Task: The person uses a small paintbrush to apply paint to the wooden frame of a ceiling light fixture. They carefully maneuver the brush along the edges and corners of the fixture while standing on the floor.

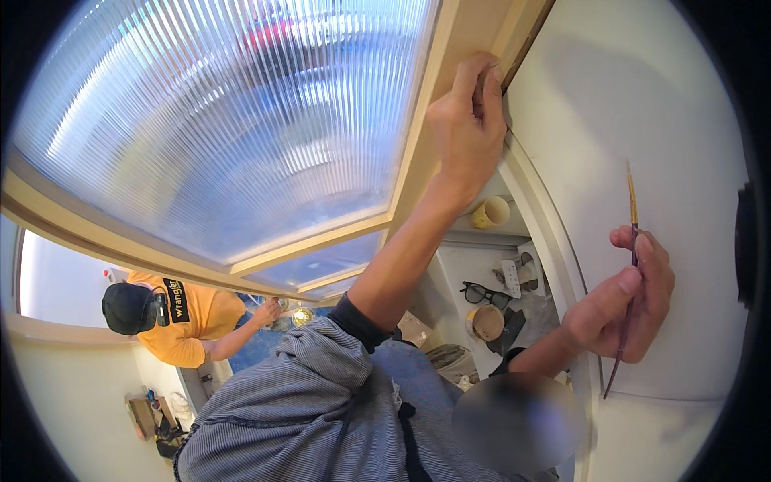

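Below you: white counter [470, 269] carrying yellow cup [491, 212], black glasses [485, 294], tan bowl [487, 322], dark cloth [512, 329] beside it, small white box [511, 274] near glasses.

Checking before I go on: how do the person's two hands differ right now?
The left hand is raised high, fingers pressed on the wooden frame edge beside the ribbed glass pane; the right hand sits lower, near the white wall. The left holds nothing visible; the right grips a thin paintbrush, tip up. Both are bare.
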